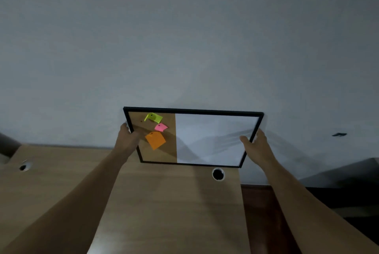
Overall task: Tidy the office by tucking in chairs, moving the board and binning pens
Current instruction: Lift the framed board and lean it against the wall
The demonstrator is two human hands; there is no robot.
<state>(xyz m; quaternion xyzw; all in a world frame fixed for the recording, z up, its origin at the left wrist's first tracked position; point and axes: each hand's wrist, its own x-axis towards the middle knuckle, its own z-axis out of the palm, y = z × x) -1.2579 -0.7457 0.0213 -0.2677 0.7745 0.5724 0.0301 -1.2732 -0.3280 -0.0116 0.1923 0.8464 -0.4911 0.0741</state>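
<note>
A black-framed board, cork on the left third and whiteboard on the rest, stands tilted against the grey wall with its bottom edge on the wooden desk. Yellow, pink and orange sticky notes are pinned to the cork part. My left hand grips the board's left frame edge, thumb over the cork. My right hand holds the right frame edge, thumb on the white surface and fingers behind the frame.
The desk has a round cable hole just below the board's right corner and another cable hole at far left. Dark floor shows right of the desk edge. A small dark mark is on the wall at right.
</note>
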